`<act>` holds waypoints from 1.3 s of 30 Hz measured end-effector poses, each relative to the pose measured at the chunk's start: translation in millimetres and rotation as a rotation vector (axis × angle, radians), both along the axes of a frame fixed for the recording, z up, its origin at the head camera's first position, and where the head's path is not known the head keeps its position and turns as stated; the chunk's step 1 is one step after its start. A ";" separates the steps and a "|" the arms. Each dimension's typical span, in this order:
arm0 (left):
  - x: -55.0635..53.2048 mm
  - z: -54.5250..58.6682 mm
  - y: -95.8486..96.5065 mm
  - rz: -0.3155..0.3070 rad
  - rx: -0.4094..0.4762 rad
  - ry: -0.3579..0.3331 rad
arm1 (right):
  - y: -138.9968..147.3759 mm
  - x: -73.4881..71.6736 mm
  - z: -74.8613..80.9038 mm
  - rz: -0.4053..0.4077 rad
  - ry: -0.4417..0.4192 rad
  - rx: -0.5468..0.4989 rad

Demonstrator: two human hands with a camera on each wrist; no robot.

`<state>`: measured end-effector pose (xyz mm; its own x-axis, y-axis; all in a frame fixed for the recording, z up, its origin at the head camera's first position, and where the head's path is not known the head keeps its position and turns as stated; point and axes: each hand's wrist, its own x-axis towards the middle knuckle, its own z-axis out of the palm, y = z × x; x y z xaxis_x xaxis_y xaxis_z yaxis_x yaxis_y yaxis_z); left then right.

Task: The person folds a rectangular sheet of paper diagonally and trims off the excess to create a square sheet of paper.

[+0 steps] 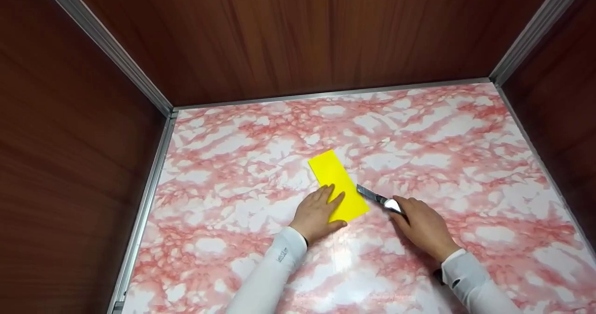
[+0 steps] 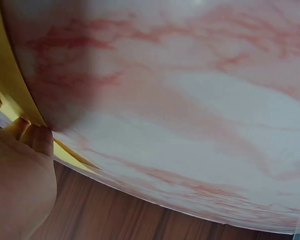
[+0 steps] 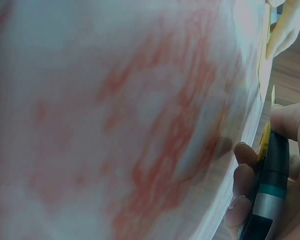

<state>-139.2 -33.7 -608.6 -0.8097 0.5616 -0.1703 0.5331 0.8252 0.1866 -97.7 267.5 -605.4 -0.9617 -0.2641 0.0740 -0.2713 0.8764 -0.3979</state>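
A yellow rectangular sheet of paper (image 1: 343, 180) lies at a slant on the table. My left hand (image 1: 316, 214) presses on its lower left side, fingers spread over it and thumb along the near edge. In the left wrist view, the fingertips rest at the edge of the paper (image 2: 7, 70). With my right hand (image 1: 423, 223) I grip a utility knife (image 1: 392, 206), its blade out and pointing left. The blade tip is close to the paper's right edge. The right wrist view shows the dark handle (image 3: 276, 165) between thumb and curled fingers.
The tabletop (image 1: 223, 165) has a red and white marbled pattern. Dark wood-look panels (image 1: 288, 39) enclose it at the back, left and right, with metal strips (image 1: 144, 211) along the borders.
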 end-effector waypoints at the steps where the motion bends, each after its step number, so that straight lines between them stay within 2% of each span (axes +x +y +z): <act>1: 0.2 -0.2 0.6 0.003 -0.003 0.003 | 0.1 0.1 0.2 -0.001 -0.003 0.001; 15: 2.1 -6.7 12.1 0.047 -0.018 0.093 | 2.9 3.1 0.4 -0.013 -0.014 -0.017; 26: -3.5 -2.2 15.8 0.049 0.000 0.230 | 7.7 5.2 2.9 -0.022 0.004 -0.051; 33: -5.2 1.1 13.8 0.036 0.070 0.238 | 13.8 5.9 5.4 -0.003 -0.047 -0.107; 39: -7.8 4.6 13.2 0.024 0.076 0.248 | 23.4 8.9 6.9 0.058 -0.087 -0.174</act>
<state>-147.0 -20.6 -603.9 -0.8347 0.5453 0.0771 0.5507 0.8267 0.1150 -88.8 290.9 -598.6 -0.9498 -0.3101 0.0406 -0.2777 0.7764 -0.5658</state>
